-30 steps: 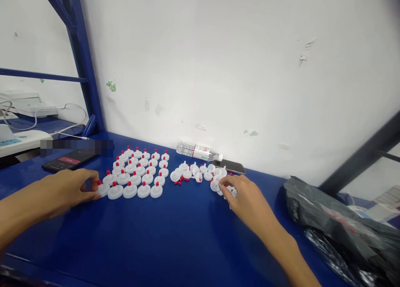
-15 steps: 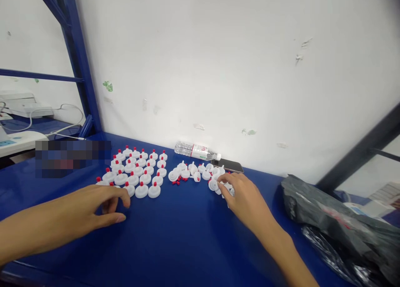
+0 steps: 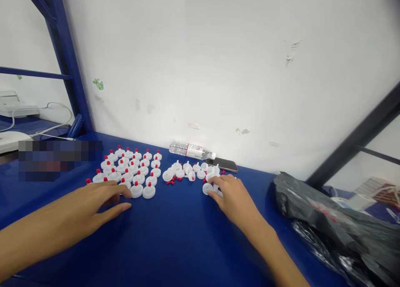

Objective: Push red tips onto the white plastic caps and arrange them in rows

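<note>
Rows of white round caps with red tips (image 3: 136, 190) stand upright on the blue table at the left. My left hand (image 3: 108, 201) hovers at the front of these rows, thumb and fingers apart, holding nothing. At the right, my right hand (image 3: 229, 195) reaches down into a loose pile of white caps without red tips (image 3: 208, 189), its fingertips over some of them; whether it grips one is hidden. More white caps (image 3: 179, 173) lie jumbled in the middle, with small red tips (image 3: 170, 182) scattered among them.
Behind the pile lie a clear plastic bottle (image 3: 190, 150) and a dark phone (image 3: 223, 164) near the white wall. A grey plastic bag (image 3: 325, 212) fills the right side. Blue frame posts (image 3: 70, 62) rise at the left, with white devices and cables beyond.
The view has shifted slightly, moving the scene leftward. My left hand is closer to the front caps; my right hand remains over the right pile, with a cap at its fingertips now more exposed.
</note>
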The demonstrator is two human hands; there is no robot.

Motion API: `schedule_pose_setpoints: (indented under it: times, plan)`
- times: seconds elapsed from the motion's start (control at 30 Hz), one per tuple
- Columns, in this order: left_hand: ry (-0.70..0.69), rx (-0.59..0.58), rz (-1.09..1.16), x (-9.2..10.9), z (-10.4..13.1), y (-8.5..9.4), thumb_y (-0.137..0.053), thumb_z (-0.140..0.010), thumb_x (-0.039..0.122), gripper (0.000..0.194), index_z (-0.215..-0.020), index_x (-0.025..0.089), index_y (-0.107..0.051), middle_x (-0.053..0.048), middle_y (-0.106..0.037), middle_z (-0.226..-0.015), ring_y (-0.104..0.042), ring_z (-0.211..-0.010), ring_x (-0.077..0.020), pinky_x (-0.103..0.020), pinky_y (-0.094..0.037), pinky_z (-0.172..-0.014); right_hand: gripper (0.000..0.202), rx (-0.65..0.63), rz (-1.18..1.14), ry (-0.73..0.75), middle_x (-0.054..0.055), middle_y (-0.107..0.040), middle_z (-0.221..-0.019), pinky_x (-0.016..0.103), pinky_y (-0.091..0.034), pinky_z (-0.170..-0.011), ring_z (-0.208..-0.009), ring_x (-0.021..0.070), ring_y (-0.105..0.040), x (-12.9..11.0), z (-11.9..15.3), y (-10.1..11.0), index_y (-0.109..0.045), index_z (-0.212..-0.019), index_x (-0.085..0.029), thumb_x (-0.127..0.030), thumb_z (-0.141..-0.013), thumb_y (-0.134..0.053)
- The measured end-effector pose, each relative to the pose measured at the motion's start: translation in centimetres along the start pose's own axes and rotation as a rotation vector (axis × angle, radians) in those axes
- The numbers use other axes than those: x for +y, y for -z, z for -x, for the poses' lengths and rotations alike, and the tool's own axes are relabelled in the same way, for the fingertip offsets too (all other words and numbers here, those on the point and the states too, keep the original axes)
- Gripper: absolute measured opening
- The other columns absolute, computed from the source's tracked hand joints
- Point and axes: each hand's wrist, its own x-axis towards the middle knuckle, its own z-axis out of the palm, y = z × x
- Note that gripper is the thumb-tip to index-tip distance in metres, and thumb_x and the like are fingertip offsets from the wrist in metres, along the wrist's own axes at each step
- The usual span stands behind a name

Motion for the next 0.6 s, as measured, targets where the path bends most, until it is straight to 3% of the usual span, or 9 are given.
schedule_pose_setpoints:
  times: [0.13, 0.3, 0.47, 0.6]
  plan:
    - [-0.033, 0.025, 0.022, 1.6, 0.7, -0.1, -0.063, -0.087, 0.063, 0.039, -0.105, 0.036, -0.084, -0.003, -0.084, -0.105, -0.077, -0.094, -0.0319, -0.038, -0.06, -0.084, 0.016, -0.002, -0.017, 0.011, 0.01, -0.078, -0.118, 0.042, -0.045, -0.092, -0.112, 0.0319, -0.07, -0.2, 0.0, 0.1, -0.075, -0.118, -0.023, -0.026, -0.103, -0.07]
    - [-0.176, -0.007, 0.073, 4.5, 1.0, -0.8, -0.058, -0.097, 0.055, 0.032, -0.107, 0.036, -0.082, -0.002, -0.082, -0.108, -0.075, -0.082, -0.023, -0.03, -0.06, -0.077, 0.009, 0.034, -0.152, 0.035, 0.007, -0.078, -0.113, 0.039, -0.047, -0.09, -0.106, 0.0282, -0.071, -0.8, 0.3, 0.4, -0.077, -0.106, -0.024, -0.029, -0.104, -0.071]
    - [-0.235, 0.175, 0.132, 6.9, 0.6, -3.6, -0.057, -0.099, 0.051, 0.038, -0.128, 0.035, -0.075, -0.004, -0.08, -0.112, -0.074, -0.075, -0.0195, -0.029, -0.061, -0.074, 0.005, 0.091, -0.348, 0.142, 0.004, -0.078, -0.113, 0.037, -0.048, -0.098, -0.11, 0.0247, -0.07, -2.1, 0.8, 0.4, -0.077, -0.105, -0.025, -0.028, -0.1, -0.076]
    - [-0.27, 0.176, 0.144, 7.4, 0.0, -6.5, -0.057, -0.103, 0.046, 0.047, -0.149, 0.039, -0.061, -0.001, -0.081, -0.113, -0.076, -0.08, -0.0193, -0.029, -0.061, -0.08, 0.007, 0.046, -0.483, 0.309, 0.0, -0.078, -0.11, 0.032, -0.05, -0.097, -0.106, 0.0202, -0.069, -3.6, 1.4, 0.2, -0.078, -0.106, -0.027, -0.031, -0.1, -0.078]
